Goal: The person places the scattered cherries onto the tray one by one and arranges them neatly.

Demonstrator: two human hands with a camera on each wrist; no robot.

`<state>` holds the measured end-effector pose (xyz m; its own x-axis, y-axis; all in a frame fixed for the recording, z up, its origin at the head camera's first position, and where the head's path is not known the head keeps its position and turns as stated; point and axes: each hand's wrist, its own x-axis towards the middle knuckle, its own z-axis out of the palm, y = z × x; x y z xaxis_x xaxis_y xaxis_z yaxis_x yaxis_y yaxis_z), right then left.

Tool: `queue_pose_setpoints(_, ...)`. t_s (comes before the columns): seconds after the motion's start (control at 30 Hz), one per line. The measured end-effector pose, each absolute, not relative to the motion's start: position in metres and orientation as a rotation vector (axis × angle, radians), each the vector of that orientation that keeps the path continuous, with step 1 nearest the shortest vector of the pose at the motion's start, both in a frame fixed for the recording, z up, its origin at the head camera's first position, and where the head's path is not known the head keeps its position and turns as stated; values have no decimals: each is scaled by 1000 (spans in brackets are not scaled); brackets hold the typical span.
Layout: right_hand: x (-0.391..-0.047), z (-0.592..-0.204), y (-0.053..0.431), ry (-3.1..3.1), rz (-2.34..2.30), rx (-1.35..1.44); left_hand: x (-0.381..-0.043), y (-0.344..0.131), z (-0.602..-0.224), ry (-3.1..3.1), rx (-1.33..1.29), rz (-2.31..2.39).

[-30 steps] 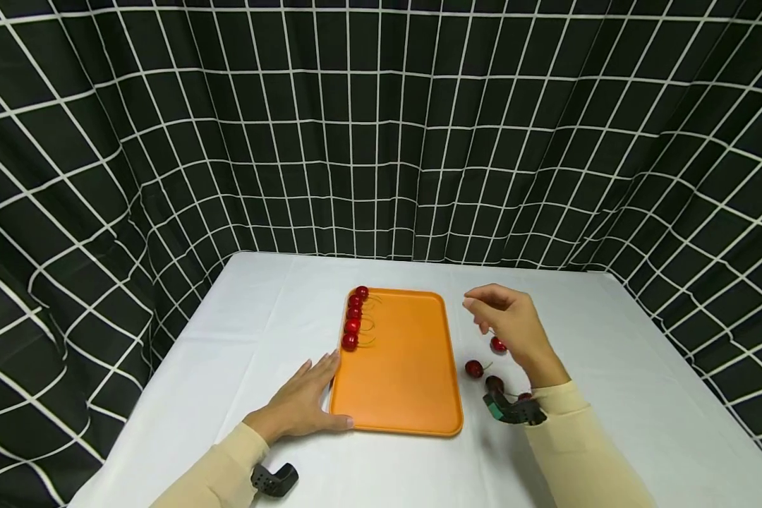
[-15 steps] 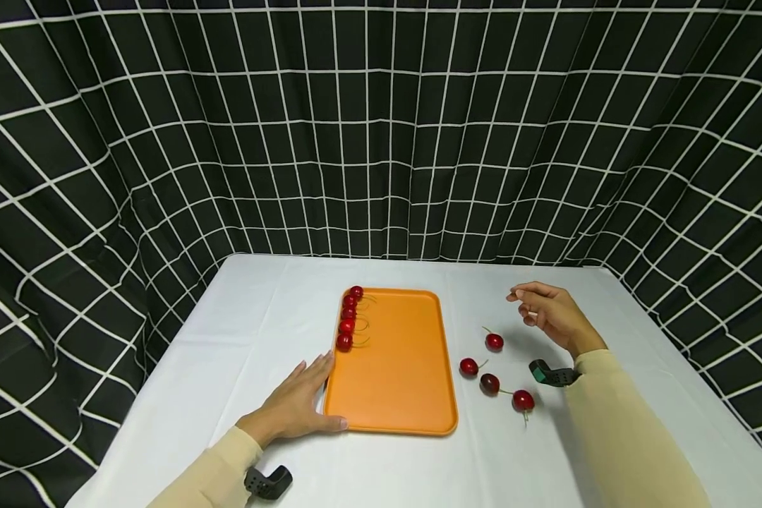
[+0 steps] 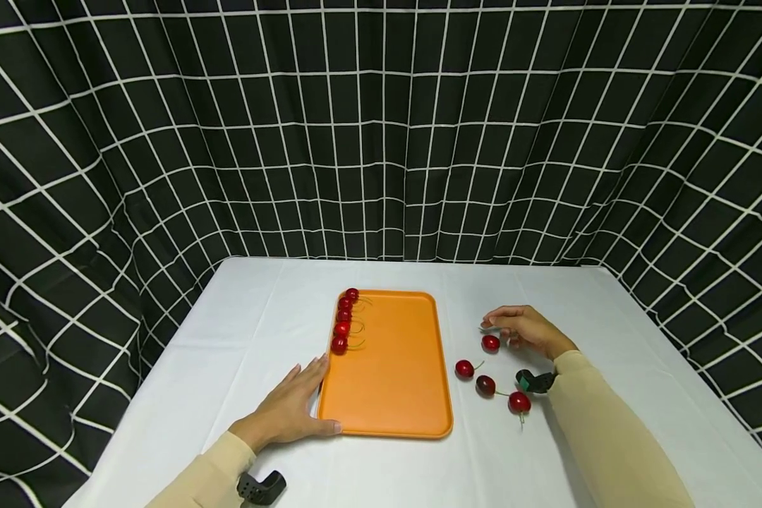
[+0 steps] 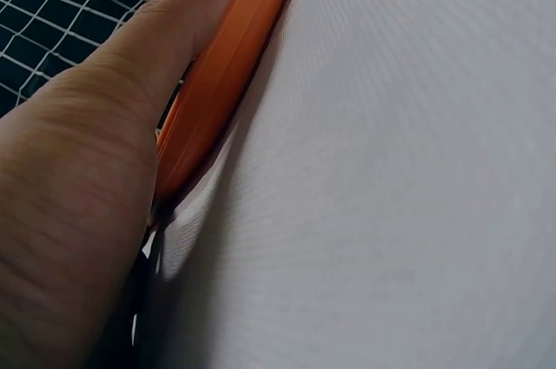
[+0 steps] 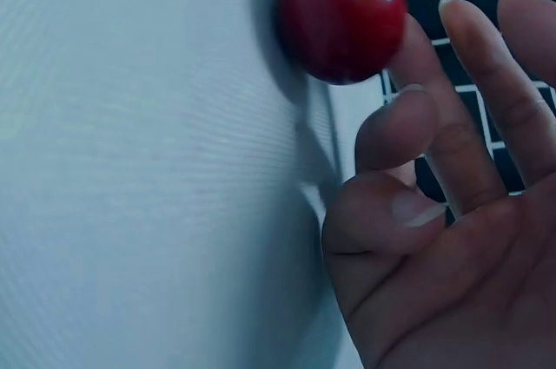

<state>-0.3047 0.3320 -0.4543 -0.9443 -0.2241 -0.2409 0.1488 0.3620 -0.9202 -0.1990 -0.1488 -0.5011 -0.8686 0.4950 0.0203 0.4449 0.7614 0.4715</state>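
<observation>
At the near left corner of the orange tray, the left hand lies spread, thumb along the near rim and fingers against the left side, seemingly to steady it. On the white-covered worktop right of the tray, a front cherry lies closest to the person, a dark cherry just beyond, then a tray-side cherry. Farther off, a fourth cherry rests on the worktop beneath the fingertips of the right hand. That hand's thumb and forefinger curl nearly together; I cannot tell whether they pinch the stem. Picking up this cherry looks like the step in hand. The next move probably calls for a secure, light pinch and a lift that does not roll the fruit; the near end of the row of five cherries along the tray's left edge seems a fitting place. Behind hangs a black curtain with a white grid.
</observation>
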Motion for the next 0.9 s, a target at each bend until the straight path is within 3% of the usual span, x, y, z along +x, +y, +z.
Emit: queue_pose_setpoints(0.9,-287,-459,350,2472,-1544,19,-199,-148,-502,2845,748,722)
